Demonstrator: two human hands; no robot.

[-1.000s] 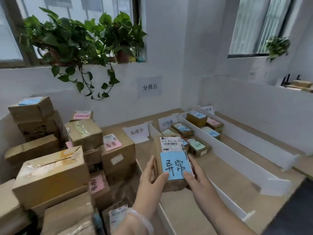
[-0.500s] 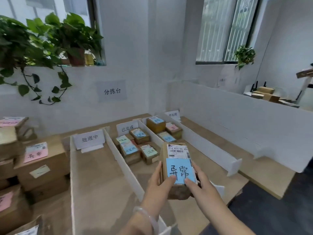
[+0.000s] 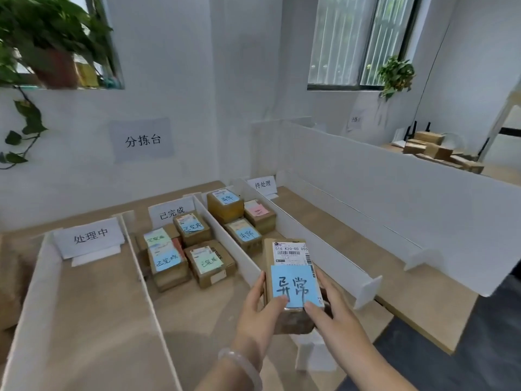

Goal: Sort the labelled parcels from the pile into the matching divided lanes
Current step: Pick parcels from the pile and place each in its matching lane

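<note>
A small cardboard parcel (image 3: 290,258) with a shipping label and a blue note reading 异常 is held up between both hands. My left hand (image 3: 259,309) grips its left side, thumb on the note's lower edge. My right hand (image 3: 332,309) grips its right side. The parcel hovers over the near end of the third lane (image 3: 284,230), where parcels with blue 异常 notes (image 3: 225,204) and one pink-noted parcel (image 3: 258,213) lie at the back. The second lane, signed 已完成 (image 3: 171,213), holds several parcels (image 3: 208,261). The left lane is signed 处理中 (image 3: 90,237).
White divider walls (image 3: 225,235) separate the lanes on a wooden table. The rightmost lane is signed 待处理 (image 3: 262,184). A tall white partition (image 3: 394,193) stands on the right, with more boxes (image 3: 434,150) behind it. Part of the parcel pile (image 3: 8,294) shows at the left edge.
The view has swung right, away from the parcel pile toward the lanes. Both hands have carried the parcel along, still held the same way, now over the third lane.
</note>
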